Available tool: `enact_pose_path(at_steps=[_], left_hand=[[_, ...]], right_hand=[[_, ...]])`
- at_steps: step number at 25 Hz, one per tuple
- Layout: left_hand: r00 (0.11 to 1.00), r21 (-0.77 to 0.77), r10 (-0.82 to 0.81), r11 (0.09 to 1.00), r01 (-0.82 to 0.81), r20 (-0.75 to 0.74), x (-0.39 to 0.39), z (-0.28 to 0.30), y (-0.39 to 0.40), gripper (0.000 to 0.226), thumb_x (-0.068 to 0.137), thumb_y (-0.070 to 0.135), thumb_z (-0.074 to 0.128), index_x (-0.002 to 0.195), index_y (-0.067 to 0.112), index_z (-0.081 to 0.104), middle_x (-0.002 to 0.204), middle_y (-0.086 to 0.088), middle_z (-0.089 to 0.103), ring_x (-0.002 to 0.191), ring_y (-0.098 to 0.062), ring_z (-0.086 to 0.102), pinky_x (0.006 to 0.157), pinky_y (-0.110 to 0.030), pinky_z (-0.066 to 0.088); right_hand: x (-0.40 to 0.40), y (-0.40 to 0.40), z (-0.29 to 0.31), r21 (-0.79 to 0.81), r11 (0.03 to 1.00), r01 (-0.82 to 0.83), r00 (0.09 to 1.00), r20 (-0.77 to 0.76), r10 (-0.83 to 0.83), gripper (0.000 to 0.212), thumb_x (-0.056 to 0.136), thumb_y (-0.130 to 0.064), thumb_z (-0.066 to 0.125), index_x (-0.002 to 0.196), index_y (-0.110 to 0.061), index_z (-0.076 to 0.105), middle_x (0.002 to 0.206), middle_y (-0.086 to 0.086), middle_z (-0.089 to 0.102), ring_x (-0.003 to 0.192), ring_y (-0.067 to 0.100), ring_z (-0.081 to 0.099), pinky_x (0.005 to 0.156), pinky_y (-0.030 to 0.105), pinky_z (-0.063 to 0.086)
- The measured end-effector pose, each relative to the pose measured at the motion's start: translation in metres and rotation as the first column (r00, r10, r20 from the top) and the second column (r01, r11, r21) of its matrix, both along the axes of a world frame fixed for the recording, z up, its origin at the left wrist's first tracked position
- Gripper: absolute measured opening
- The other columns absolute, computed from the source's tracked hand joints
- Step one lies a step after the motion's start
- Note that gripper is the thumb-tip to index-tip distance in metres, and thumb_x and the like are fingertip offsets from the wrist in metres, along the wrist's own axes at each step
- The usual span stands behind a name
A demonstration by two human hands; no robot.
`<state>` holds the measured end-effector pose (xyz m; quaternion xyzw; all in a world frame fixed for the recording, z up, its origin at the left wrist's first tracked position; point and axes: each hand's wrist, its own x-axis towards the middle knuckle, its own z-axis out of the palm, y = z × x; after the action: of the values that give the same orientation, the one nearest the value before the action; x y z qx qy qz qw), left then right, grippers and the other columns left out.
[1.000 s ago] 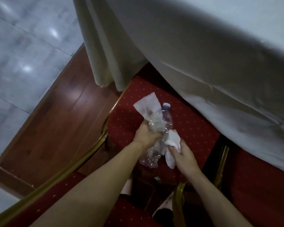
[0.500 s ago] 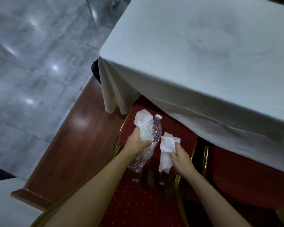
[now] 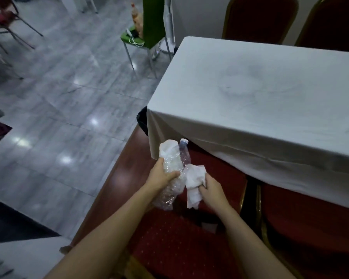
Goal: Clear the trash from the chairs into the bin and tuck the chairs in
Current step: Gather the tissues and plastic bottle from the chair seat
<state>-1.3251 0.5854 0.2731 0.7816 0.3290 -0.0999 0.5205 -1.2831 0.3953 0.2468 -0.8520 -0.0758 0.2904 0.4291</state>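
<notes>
Left hand point(image 3: 161, 176) fingers clenched on crushed plastic bottle point(image 3: 174, 174) with tissue, right hand point(image 3: 212, 190) gripping crumpled napkins point(image 3: 194, 178), over red chair point(image 3: 179, 242) at 6 o'clock | trash gathered, binning and tucking remain | dark shape point(image 3: 142, 121), possibly the bin, half hidden by desk point(image 3: 260, 93) cloth at 11 o'clock

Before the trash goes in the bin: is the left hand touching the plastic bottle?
Touching. The head view shows the left hand wrapped around the crumpled plastic bottle, fingers closed across its middle.
</notes>
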Motion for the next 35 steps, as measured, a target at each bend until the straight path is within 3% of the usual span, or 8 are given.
enact_pose_path(at_steps=[3,6,12,16,19,26,30,35], left_hand=[[1.0,0.019,0.01,1.0,-0.011,0.02,-0.001,0.01,0.029,0.052,0.063,0.037,0.078,0.105,0.018,0.053,0.106,-0.007,0.067,0.097,-0.024,0.066,0.086,-0.049,0.056],[0.999,0.007,-0.007,1.0,0.006,0.049,-0.001,0.007,0.081,0.046,0.071,0.025,0.079,0.108,0.015,0.054,0.108,-0.007,0.066,0.098,-0.024,0.065,0.086,-0.046,0.055],[0.998,-0.011,-0.064,0.998,0.064,0.011,-0.02,-0.007,0.232,0.047,0.075,0.018,0.078,0.114,0.013,0.051,0.105,-0.004,0.063,0.095,-0.021,0.061,0.077,-0.029,0.047],[1.0,0.044,-0.019,0.999,0.019,0.005,-0.015,-0.006,0.324,0.052,0.074,0.02,0.077,0.118,0.016,0.05,0.106,-0.003,0.062,0.097,-0.024,0.062,0.082,-0.033,0.05],[0.999,0.08,-0.039,0.996,0.038,0.001,-0.003,-0.003,0.361,0.054,0.077,0.02,0.076,0.123,0.015,0.047,0.105,0.0,0.058,0.094,-0.021,0.058,0.079,-0.029,0.046],[0.993,0.031,-0.106,0.994,0.108,-0.047,0.07,-0.016,0.404,0.045,0.075,0.021,0.076,0.111,0.018,0.049,0.109,-0.007,0.065,0.098,-0.026,0.065,0.087,-0.047,0.056],[0.986,-0.014,-0.165,0.986,0.164,-0.034,0.145,-0.026,0.415,0.039,0.076,0.019,0.076,0.104,0.015,0.049,0.104,-0.01,0.064,0.095,-0.027,0.066,0.084,-0.049,0.057],[0.989,-0.078,-0.095,0.993,0.086,-0.116,0.229,-0.057,0.442,0.03,0.072,0.017,0.075,0.085,0.026,0.049,0.092,-0.005,0.065,0.085,-0.024,0.066,0.077,-0.045,0.06]], right_hand=[[0.005,0.023,0.003,-0.081,0.996,-0.022,1.0,0.02,0.024,0.014,0.086,-0.023,0.045,0.092,-0.017,0.056,0.088,0.001,0.067,0.079,0.018,0.065,0.071,0.04,0.054],[0.007,0.061,0.001,-0.112,0.994,0.0,1.0,0.004,0.001,0.014,0.089,-0.025,0.045,0.091,-0.021,0.057,0.085,-0.003,0.069,0.077,0.012,0.066,0.067,0.033,0.054],[0.0,0.212,0.01,-0.088,0.995,0.054,0.999,0.0,-0.055,0.014,0.089,-0.021,0.046,0.092,-0.02,0.06,0.085,-0.002,0.071,0.078,0.009,0.068,0.07,0.034,0.057],[0.006,0.31,0.008,-0.066,0.998,0.024,1.0,-0.001,-0.024,0.017,0.085,-0.015,0.047,0.097,-0.015,0.059,0.091,0.001,0.07,0.082,0.013,0.066,0.072,0.036,0.054],[0.02,0.357,-0.004,-0.034,0.999,0.019,1.0,-0.01,-0.019,0.019,0.085,-0.014,0.048,0.102,-0.013,0.059,0.094,0.002,0.07,0.082,0.012,0.065,0.072,0.032,0.053],[0.067,0.404,-0.031,-0.01,0.988,0.155,0.987,-0.043,-0.155,0.023,0.09,-0.02,0.049,0.111,-0.015,0.057,0.104,0.006,0.069,0.095,0.02,0.063,0.084,0.037,0.052],[0.126,0.424,-0.043,0.023,0.983,0.182,0.983,-0.038,-0.181,0.02,0.092,-0.023,0.047,0.107,-0.017,0.059,0.1,0.005,0.069,0.094,0.018,0.064,0.085,0.04,0.052],[0.21,0.454,-0.083,-0.104,0.982,0.155,0.984,-0.075,-0.163,0.012,0.089,-0.013,0.045,0.096,-0.01,0.054,0.098,0.012,0.064,0.092,0.026,0.062,0.077,0.039,0.05]])
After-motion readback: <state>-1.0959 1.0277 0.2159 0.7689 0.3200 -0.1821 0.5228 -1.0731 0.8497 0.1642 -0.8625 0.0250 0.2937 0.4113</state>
